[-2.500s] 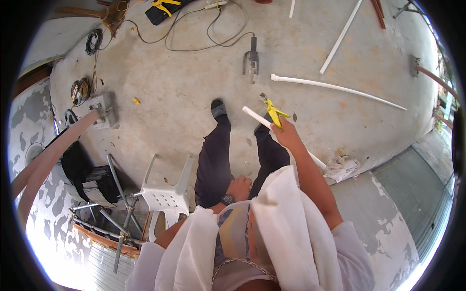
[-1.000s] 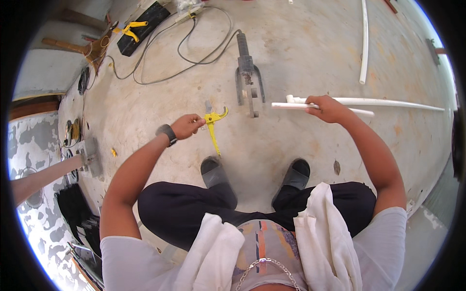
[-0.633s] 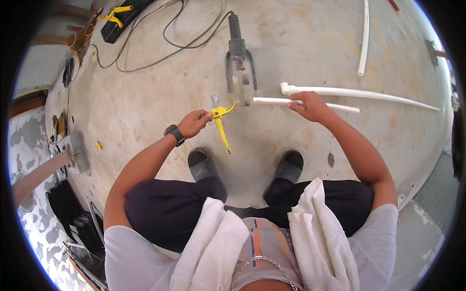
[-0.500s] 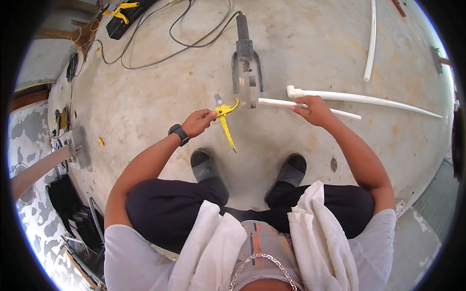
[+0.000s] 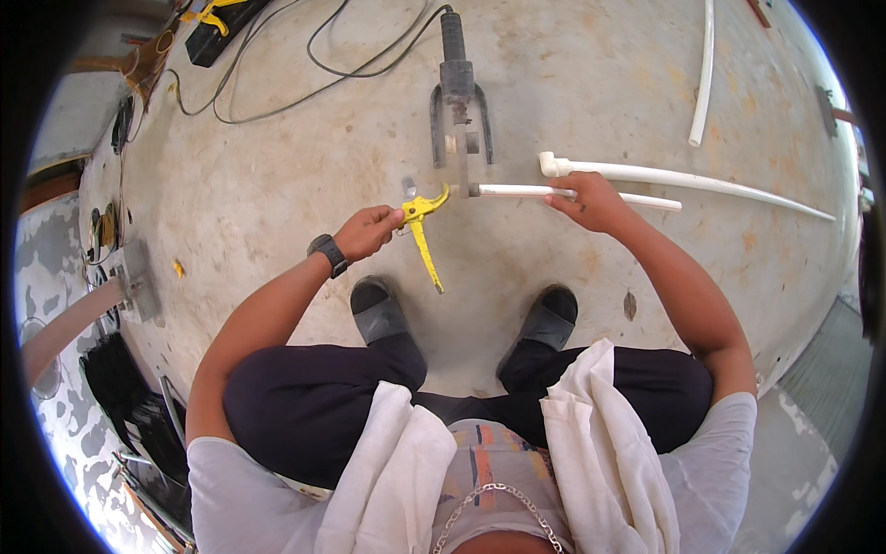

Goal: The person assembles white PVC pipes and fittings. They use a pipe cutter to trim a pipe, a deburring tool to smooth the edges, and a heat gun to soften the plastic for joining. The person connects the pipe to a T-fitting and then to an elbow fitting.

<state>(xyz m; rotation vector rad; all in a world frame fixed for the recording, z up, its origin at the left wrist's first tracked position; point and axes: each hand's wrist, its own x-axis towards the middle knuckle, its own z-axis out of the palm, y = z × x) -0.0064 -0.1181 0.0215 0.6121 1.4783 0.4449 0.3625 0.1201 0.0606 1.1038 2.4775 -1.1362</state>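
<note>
My left hand [image 5: 369,233] grips a yellow pipe cutter [image 5: 420,214] by its upper body, one handle slanting down and the curved jaw pointing right. My right hand [image 5: 586,201] has its fingers closed round a thin white plastic pipe [image 5: 512,191] held nearly level. The pipe's left end meets a small dark socket low on the flat plate of a pipe welding tool [image 5: 464,171]; whether it sits inside cannot be told. That tool stands on a black forked stand [image 5: 487,129], its black handle [image 5: 451,37] pointing away. The cutter's jaw is just left of the plate.
A thicker white pipe with an elbow [image 5: 683,177] lies behind my right hand. Another white pipe [image 5: 703,78] lies farther back. The tool's black cable [image 5: 323,90] loops across the floor toward a black case [image 5: 221,32] bearing another yellow tool. My sandalled feet [image 5: 377,309] flank the near floor.
My right hand has moved the thin pipe left, bringing its end up to the socket on the plate. The left hand still holds the cutter in nearly the same place. The view has shifted slightly.
</note>
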